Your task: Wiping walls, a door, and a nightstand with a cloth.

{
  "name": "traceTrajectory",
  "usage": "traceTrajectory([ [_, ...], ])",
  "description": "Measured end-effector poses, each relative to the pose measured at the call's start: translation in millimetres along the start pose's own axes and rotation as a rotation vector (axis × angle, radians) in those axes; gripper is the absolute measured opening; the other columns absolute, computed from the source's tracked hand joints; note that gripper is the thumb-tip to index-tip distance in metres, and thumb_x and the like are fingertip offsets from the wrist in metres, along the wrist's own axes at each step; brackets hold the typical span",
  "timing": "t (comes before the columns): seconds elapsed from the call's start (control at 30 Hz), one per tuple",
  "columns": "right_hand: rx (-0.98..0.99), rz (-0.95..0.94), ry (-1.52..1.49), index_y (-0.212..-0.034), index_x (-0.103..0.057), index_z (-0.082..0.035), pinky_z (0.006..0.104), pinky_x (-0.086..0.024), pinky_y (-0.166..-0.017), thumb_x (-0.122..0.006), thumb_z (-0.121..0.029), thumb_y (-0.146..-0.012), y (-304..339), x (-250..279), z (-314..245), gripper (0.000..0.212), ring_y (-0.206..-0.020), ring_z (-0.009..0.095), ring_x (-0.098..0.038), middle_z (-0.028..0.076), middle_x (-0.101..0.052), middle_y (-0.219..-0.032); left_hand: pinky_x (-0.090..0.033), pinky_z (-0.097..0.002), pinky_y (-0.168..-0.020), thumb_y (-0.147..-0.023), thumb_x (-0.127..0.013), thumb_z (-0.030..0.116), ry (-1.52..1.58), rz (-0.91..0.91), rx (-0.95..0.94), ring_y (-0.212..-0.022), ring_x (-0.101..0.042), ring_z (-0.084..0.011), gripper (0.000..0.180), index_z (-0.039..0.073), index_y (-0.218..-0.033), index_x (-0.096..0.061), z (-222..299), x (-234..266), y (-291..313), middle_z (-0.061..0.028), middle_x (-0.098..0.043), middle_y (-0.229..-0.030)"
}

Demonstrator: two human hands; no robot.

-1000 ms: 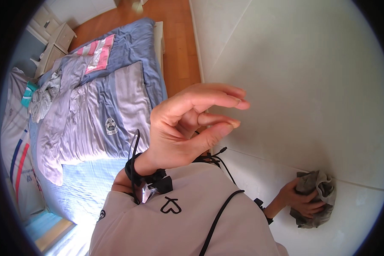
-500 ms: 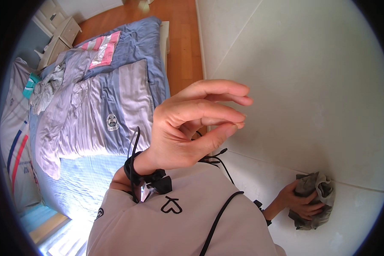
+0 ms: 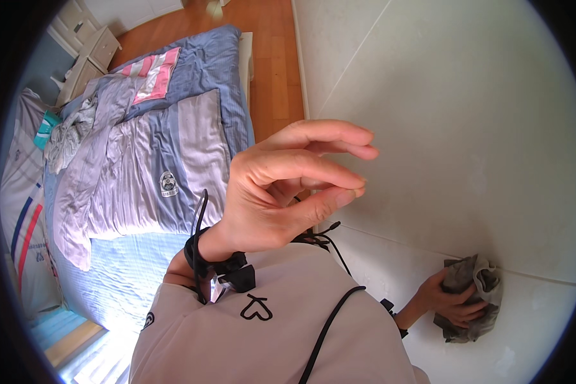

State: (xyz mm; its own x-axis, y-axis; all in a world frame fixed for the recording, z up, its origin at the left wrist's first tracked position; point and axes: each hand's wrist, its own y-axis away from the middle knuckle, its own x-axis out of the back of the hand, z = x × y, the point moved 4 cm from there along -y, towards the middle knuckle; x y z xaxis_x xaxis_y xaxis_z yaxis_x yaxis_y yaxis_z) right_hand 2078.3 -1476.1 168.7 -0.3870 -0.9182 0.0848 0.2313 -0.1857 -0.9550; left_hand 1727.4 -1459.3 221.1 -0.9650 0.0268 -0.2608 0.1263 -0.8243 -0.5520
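Note:
In the middle of the view, my left hand [image 3: 288, 185] is raised in a pinch. Its thumb and index fingertips meet, the other fingers curve forward, and nothing shows between them. A black band [image 3: 221, 265] with a clip-like part circles that wrist. Low on the right, my right hand [image 3: 454, 301] grips a bunched grey-brown cloth [image 3: 488, 281]. The cloth rests against the large white wall [image 3: 441, 147], its far side out of sight. Fingers of the right hand spread across the cloth's near side.
A bed [image 3: 141, 256] with blue and lilac bedding stands to the left, a pink-striped cloth [image 3: 160, 73] on it. Beyond are a pale nightstand [image 3: 93, 57] and wooden floor [image 3: 275, 77]. Black cables [image 3: 329, 240] hang by my shirt, near the wall.
Almost nothing differs. The cloth and my right hand have shifted up very slightly on the wall, while my left hand keeps its pinch with a tiny drift.

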Motion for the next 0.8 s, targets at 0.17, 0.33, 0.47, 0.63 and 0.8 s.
traceTrajectory([
  [0.17,0.007,0.007,0.004,-0.116,-0.05,-0.017,0.0531,-0.006,-0.102,-0.054,-0.059,-0.076,-0.6,0.1,0.3,0.057,-0.124,0.035,-0.032,0.014,-0.037,-0.134,-0.04,-0.0392,-0.093,-0.071,-0.064,-0.01,0.01,0.008,0.041,-0.106,-0.054,-0.0272,0.017,-0.002,-0.086,-0.065,-1.1,-0.7,0.2,-0.0191,-0.049,-0.119],
  [0.33,0.005,-0.017,0.014,-0.115,-0.051,-0.018,0.0528,-0.006,-0.103,-0.055,-0.058,-0.076,0.1,-0.2,-0.6,0.056,-0.124,0.035,-0.032,0.013,-0.037,-0.134,-0.041,-0.039,-0.093,-0.07,-0.066,-0.01,-0.003,0.007,0.049,-0.105,-0.055,-0.0269,0.017,-0.001,-0.084,-0.066,-2.0,-1.4,0.7,-0.0189,-0.049,-0.119],
  [0.47,0.016,-0.001,0.006,-0.114,-0.052,-0.017,0.0525,-0.006,-0.103,-0.055,-0.057,-0.076,-0.5,0.1,-1.0,0.056,-0.124,0.035,-0.032,0.013,-0.038,-0.134,-0.04,-0.0394,-0.094,-0.068,-0.066,-0.011,-0.012,0.001,0.063,-0.105,-0.055,-0.0269,0.018,-0.001,-0.083,-0.066,-3.8,-2.5,0.6,-0.0188,-0.049,-0.119],
  [0.63,0.019,-0.007,0.015,-0.114,-0.052,-0.016,0.0534,-0.007,-0.102,-0.056,-0.056,-0.075,-1.3,1.7,-2.4,0.056,-0.124,0.035,-0.033,0.015,-0.038,-0.133,-0.04,-0.04,-0.094,-0.067,-0.067,-0.012,-0.057,-0.01,0.078,-0.105,-0.054,-0.0269,0.018,-0.001,-0.081,-0.066,-5.8,-3.0,-0.3,-0.0187,-0.049,-0.119],
  [0.8,0.03,-0.013,-0.003,-0.113,-0.052,-0.015,0.0553,-0.008,-0.1,-0.058,-0.053,-0.075,0.1,0.5,-2.7,0.053,-0.122,0.036,-0.034,0.016,-0.038,-0.133,-0.04,-0.0403,-0.094,-0.066,-0.067,-0.012,-0.06,-0.017,0.076,-0.104,-0.055,-0.0267,0.018,-0.001,-0.079,-0.066,-8.0,-3.6,-0.9,-0.0187,-0.05,-0.119],
])
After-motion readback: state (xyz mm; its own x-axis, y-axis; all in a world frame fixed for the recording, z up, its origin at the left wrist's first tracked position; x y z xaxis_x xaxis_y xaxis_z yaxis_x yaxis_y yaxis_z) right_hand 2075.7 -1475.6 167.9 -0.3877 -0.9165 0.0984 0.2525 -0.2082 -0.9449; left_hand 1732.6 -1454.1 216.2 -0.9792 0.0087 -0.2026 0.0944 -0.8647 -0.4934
